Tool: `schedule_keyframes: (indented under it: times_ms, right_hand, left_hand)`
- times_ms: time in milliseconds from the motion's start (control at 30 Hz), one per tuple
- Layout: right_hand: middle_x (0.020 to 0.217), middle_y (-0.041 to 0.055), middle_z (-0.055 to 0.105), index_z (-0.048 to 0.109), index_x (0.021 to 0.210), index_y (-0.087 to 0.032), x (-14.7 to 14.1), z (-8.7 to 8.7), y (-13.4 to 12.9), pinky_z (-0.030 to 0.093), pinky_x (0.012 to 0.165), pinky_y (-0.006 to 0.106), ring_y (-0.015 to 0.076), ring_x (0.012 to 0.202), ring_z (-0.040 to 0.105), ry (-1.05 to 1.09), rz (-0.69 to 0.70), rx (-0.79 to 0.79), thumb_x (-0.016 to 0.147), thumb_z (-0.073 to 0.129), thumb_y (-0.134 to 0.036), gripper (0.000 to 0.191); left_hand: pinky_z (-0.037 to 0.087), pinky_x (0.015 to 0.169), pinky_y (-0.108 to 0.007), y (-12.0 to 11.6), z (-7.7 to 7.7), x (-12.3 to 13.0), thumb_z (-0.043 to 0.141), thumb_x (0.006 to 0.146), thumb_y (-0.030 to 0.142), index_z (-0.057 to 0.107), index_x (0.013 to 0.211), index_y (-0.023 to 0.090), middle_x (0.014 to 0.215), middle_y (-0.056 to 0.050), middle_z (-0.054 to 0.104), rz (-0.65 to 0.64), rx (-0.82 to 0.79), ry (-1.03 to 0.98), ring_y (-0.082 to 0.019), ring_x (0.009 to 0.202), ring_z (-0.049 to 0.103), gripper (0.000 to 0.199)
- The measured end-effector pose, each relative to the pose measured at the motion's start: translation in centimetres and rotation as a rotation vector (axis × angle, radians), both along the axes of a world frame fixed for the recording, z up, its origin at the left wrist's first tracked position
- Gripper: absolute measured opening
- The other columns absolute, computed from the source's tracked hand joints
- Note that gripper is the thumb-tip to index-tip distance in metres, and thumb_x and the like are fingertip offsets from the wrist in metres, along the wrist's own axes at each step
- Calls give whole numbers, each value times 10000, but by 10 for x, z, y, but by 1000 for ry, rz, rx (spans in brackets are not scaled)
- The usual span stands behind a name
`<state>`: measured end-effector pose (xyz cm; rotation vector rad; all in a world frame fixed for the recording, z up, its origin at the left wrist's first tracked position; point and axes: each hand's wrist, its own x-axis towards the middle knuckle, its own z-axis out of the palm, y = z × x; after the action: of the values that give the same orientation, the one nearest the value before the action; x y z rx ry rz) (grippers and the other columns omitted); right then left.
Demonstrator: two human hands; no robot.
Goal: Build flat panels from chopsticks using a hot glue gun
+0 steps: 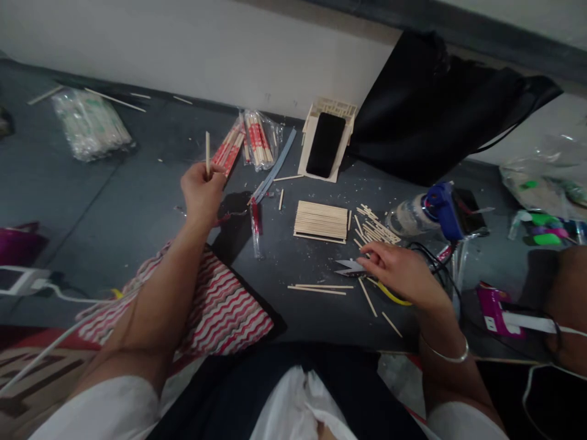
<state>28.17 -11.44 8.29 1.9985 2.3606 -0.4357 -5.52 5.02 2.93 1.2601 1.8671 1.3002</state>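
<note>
Pinched upright in my left hand (199, 190) is a pale wooden chopstick (208, 145); its lower end is hidden by the fingers. My right hand (398, 272) is closed around the middle of a pair of scissors (351, 267), whose blades point left and whose yellow handle shows below the palm. Left of that hand lies a flat panel of sticks (321, 220) set side by side. Short cut sticks (373, 226) are heaped just beyond the right fingers. Two longer sticks (321, 288) lie nearer me, left of the scissors.
Red-and-white chopstick packets (259, 139) lie past my left hand. A phone (326, 145) leans on a wooden stick structure (337, 107) by the wall. A capped bottle (408, 215) and black bag (426, 116) are at right; a striped cloth (224, 305) is below my left forearm.
</note>
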Motion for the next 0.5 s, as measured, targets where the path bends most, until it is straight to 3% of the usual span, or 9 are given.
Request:
schedule_keyframes:
  times_ms: [133,267,500]
  right_hand:
    - [736,22,745,703,914,-239,8,-11,10,422,588,276,186,642,674,64,-117,122,932,550,-377,206]
    - [730,28,751,713,860,-247,14,-22,13,449,612,284,197,676,693,123,-156,189,931,524,-386,244]
    - [794,48,774,712,863,-233,18,-28,15,461,648,294,210,725,717,155,-187,176,928,538,-370,231]
  left_hand:
    - [239,595,-290,5,-4,-5,657,773,132,543,613,201,523,69,390,-46,-101,206,-130,585,356,208]
    - [196,621,-300,8,-10,-9,753,683,121,415,511,237,507,66,301,-98,-208,407,-154,583,290,397]
    - [253,665,-305,10,-15,-14,720,714,132,345,541,258,556,56,257,-59,-202,480,-183,625,314,432]
